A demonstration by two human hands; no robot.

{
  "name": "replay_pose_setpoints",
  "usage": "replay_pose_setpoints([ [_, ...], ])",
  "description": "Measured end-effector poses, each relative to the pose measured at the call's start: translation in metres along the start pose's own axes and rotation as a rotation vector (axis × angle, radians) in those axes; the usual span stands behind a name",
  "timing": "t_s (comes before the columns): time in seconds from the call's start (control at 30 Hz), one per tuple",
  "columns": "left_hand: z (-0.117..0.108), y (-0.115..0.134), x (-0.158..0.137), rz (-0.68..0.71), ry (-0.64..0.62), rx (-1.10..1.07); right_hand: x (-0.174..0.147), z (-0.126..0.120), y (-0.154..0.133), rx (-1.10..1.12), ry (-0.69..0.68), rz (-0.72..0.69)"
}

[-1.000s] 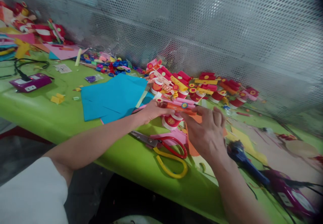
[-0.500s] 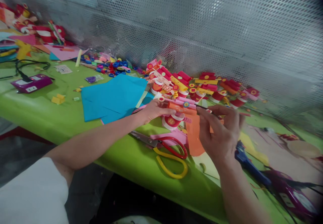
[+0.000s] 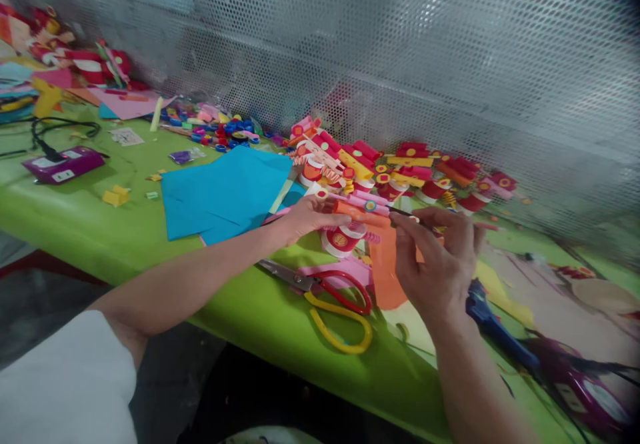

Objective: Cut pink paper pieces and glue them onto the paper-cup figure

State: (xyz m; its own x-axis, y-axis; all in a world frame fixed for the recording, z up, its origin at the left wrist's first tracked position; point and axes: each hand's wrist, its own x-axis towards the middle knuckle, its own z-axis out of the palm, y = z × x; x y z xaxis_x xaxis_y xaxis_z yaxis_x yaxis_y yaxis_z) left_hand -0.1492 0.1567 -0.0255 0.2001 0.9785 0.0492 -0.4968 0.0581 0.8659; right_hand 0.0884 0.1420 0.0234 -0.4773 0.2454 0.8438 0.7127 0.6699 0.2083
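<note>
My left hand [image 3: 306,220] is closed on a paper craft figure, its thumb lying along an orange paper roll [image 3: 367,217]. Above that roll is a pink roll [image 3: 357,201] with a round yellow-and-blue disc, and below it a red and white paper cup [image 3: 344,240]. My right hand [image 3: 440,257] pinches a thin dark stick-like tool [image 3: 400,212], whose end meets the right side of the pink roll. What kind of tool it is cannot be made out. Just under the figure lie scissors [image 3: 327,291] with one red and one yellow handle.
Similar paper figures [image 3: 410,164] line the mesh wall [image 3: 400,51]. Blue sheets [image 3: 225,194] lie left of my hands. A blue glue gun [image 3: 500,331] and purple power strip [image 3: 575,384] are at right, another purple strip [image 3: 65,165] at left.
Almost nothing differs. Both hands, the figure and the tool keep the same place, with only a very slight shift of the view.
</note>
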Motion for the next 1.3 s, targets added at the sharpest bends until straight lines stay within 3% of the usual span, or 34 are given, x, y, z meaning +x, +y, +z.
replay_pose_setpoints([
  [0.33,0.002,0.000,-0.002,0.063,-0.002,0.032,-0.001,0.010,-0.012,-0.049,-0.184,-0.119],
  [0.93,-0.002,-0.002,0.000,0.017,0.022,0.108,-0.003,0.010,-0.011,-0.020,-0.191,-0.121],
  [1.13,-0.005,-0.004,0.001,0.080,0.006,0.091,0.013,-0.010,-0.009,0.153,-0.055,-0.018],
  [1.3,-0.007,-0.004,0.002,0.079,-0.005,0.062,0.031,-0.050,-0.015,0.312,-0.177,0.157],
])
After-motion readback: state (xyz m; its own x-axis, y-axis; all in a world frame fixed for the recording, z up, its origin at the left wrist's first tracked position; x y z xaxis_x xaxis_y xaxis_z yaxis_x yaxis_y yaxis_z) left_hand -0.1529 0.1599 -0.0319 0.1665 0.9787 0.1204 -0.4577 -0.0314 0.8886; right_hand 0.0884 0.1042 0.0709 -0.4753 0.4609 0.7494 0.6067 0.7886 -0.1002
